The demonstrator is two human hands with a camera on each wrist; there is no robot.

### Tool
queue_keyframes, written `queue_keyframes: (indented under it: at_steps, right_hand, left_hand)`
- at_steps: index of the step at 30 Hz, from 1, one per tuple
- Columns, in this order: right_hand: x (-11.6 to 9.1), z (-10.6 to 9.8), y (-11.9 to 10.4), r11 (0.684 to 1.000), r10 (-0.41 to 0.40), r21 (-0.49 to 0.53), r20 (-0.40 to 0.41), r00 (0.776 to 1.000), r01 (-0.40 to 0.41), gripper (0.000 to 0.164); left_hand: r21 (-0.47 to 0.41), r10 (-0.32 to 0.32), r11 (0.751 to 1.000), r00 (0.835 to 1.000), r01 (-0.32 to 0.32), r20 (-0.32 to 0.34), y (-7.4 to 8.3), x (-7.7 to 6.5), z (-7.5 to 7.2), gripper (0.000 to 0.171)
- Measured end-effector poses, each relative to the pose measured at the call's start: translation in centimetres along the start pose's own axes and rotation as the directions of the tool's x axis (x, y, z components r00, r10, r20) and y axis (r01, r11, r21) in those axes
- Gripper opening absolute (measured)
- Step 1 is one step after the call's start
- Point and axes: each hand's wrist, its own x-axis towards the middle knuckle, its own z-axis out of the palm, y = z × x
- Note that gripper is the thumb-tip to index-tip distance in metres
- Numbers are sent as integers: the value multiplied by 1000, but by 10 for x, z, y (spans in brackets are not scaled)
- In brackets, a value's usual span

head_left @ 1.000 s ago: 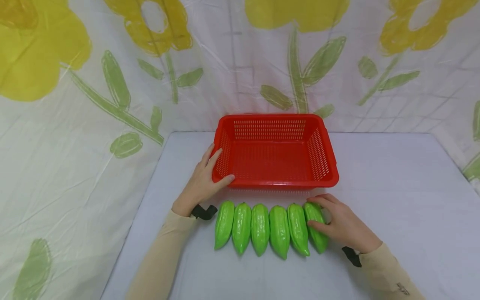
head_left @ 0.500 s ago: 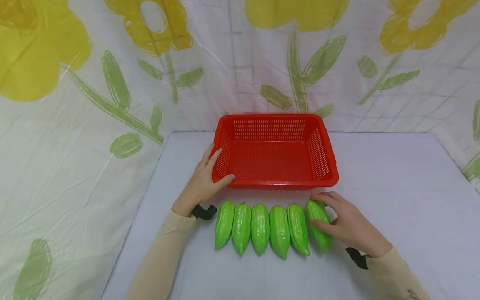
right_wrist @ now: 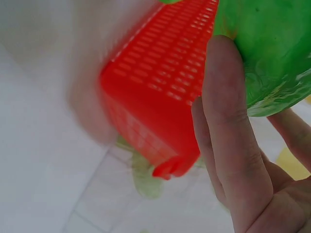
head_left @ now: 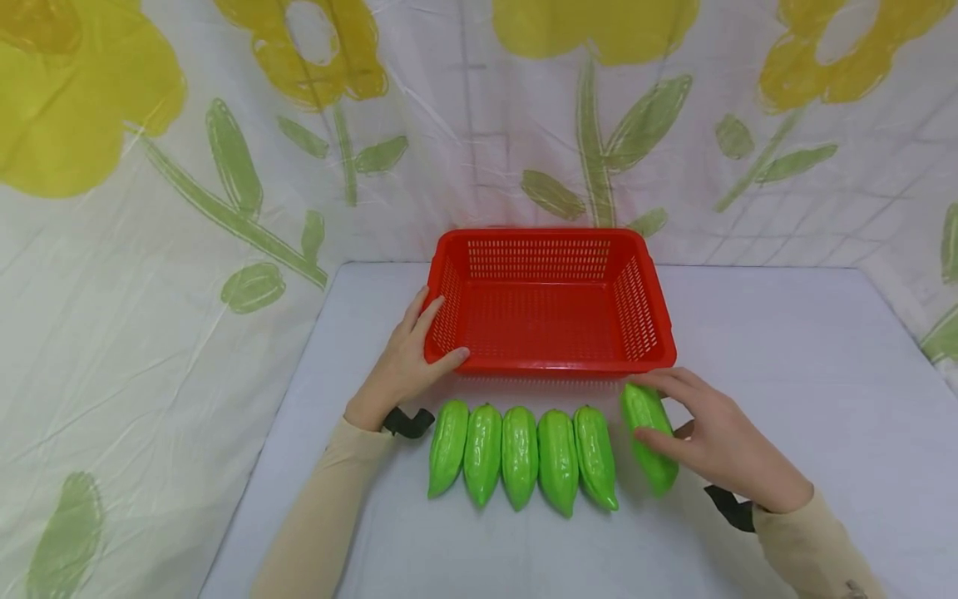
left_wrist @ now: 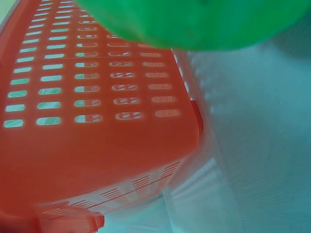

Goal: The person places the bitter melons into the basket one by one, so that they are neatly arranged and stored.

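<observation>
My right hand (head_left: 722, 428) holds a long, glossy green, ridged fruit (head_left: 645, 416) between thumb and fingers, just in front of the basket's right front corner. It looks raised off the table. In the right wrist view the fruit (right_wrist: 272, 58) fills the upper right, with a finger (right_wrist: 228, 97) against it. Several like fruits (head_left: 518, 457) lie side by side in a row, pointed ends toward me. My left hand (head_left: 404, 358) rests on the left front corner of the red basket (head_left: 554, 367), its fingers fairly straight along the side and thumb on the front rim.
The basket stands at the back of a white-covered table (head_left: 778, 349), its perforated side (left_wrist: 87, 77) close up in the left wrist view. A floral curtain (head_left: 464, 125) hangs behind and at the left. A blurred green fruit (left_wrist: 194, 19) crosses the top of that view.
The rightmost fruit has come away from the row with my right hand, moving right and slightly toward the basket, and appears lifted. My left hand and the basket have stayed still.
</observation>
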Motion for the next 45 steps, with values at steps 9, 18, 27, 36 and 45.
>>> queue_keyframes:
  at_steps: [9, 18, 27, 36, 45]
  right_hand:
    - [9, -17, -9, 999, -38, -31, -26, 999, 37, 59]
    - [20, -31, -14, 996, -75, -58, -64, 995, 72, 60]
    - [37, -34, -17, 994, -58, -91, -40, 998, 54, 56]
    - [63, -38, -24, 994, -15, -108, -13, 1000, 14, 57]
    - [92, -37, -28, 987, -72, -148, -21, 997, 69, 55]
  left_hand:
    - [-4, 4, 1000, 1000, -4, 1, -1, 1, 0, 96]
    - [-3, 4, 1000, 1000, -4, 1, -1, 0, 0, 96]
    - [-9, 2, 1000, 1000, -2, 1, -1, 0, 0, 96]
    - [-12, 5, 1000, 1000, -5, -2, -4, 0, 1, 98]
    - [-23, -3, 1000, 1000, 3, 0, -3, 0, 0, 98]
